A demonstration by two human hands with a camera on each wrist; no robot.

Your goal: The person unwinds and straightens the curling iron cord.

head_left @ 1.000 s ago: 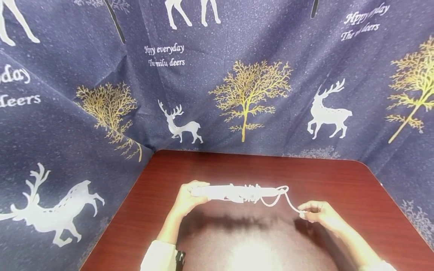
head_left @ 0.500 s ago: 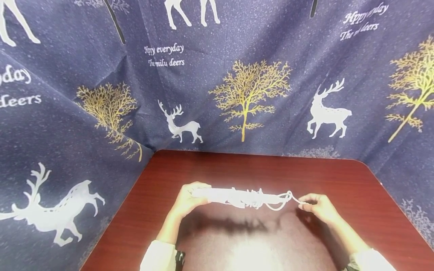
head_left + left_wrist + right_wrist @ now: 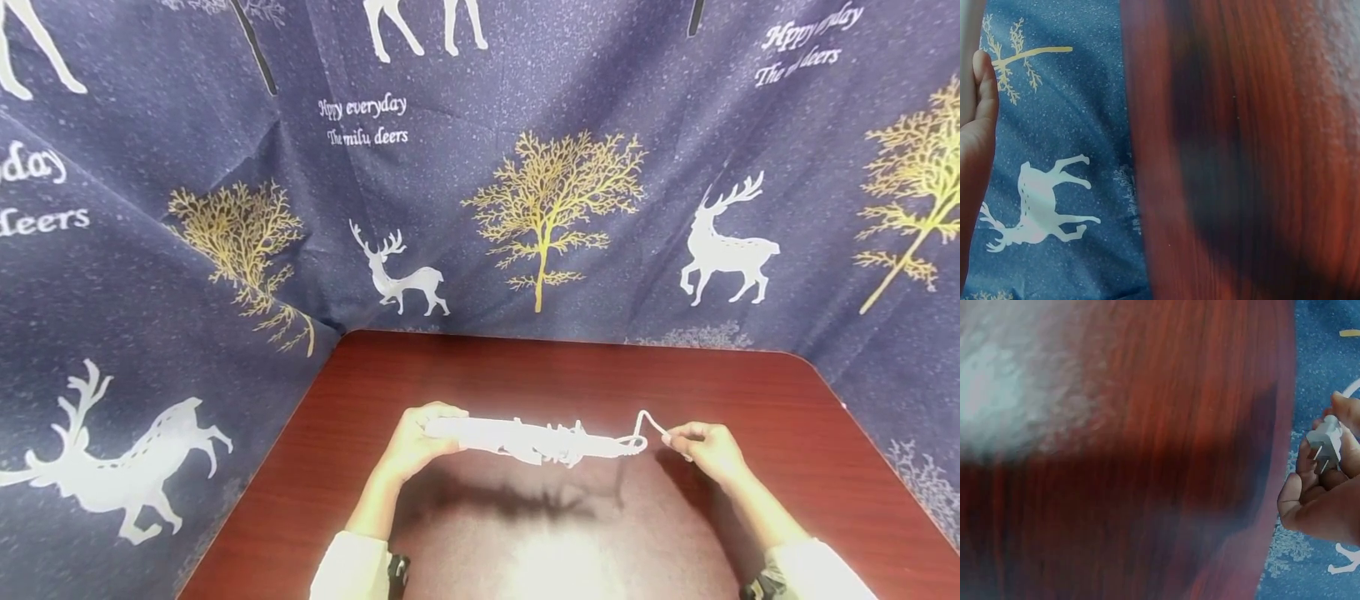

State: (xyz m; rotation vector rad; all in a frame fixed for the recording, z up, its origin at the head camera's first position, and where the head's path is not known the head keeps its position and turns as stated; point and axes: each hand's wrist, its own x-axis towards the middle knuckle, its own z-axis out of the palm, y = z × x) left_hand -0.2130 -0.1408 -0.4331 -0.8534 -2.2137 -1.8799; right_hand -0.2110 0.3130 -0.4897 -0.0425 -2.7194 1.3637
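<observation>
My left hand [image 3: 422, 437] grips the left end of a long white bar, which looks like a power strip [image 3: 487, 435], held level above the table. White cord [image 3: 566, 442] is wound round its right half, and a loop of it stands out past the right end. Glare washes out the bar's details. My right hand [image 3: 708, 450] pinches the cord's free end. In the right wrist view, a pronged plug [image 3: 1327, 442] sits between its fingers, prongs pointing down. At the left edge of the left wrist view, the left hand's fingers [image 3: 985, 94] lie along the pale bar.
A reddish-brown wooden table [image 3: 405, 367] lies below both hands, with a bright glare patch near its front. Dark blue cloth [image 3: 480, 225] printed with deer and trees hangs behind and beside it. There is a dark band on each wrist.
My right hand has moved up and slightly right with the cord end. The cord loop hanging under the bar is gone, and a bend now rises beyond its right end. The bar tilts slightly down rightward.
</observation>
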